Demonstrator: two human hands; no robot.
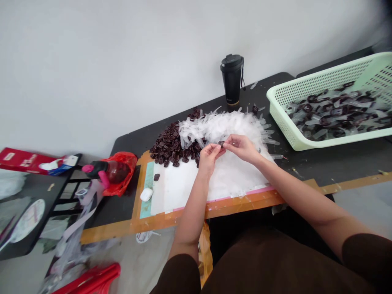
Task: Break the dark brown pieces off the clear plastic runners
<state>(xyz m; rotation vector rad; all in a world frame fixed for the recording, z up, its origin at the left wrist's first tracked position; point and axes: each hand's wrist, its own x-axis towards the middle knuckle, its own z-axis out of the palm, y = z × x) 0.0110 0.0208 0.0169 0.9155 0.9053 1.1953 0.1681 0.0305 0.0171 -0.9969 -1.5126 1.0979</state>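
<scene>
Between the fingertips of both hands is a small dark brown squarish piece. My left hand pinches it from the left, and my right hand pinches from the other side. Just beyond them spreads a heap of translucent whitish strips. A pile of similar dark brown pieces lies to the left of the strips, partly covered by them. One loose dark piece rests apart on the white work surface. Whether a strip is also in my fingers is too small to make out.
At the right stands a pale green basket holding dark pieces with strips. A black lidded tumbler is at the back. Leftward are a small white case, a spray bottle on red plastic, and a red box. Tape covers the table's front edge.
</scene>
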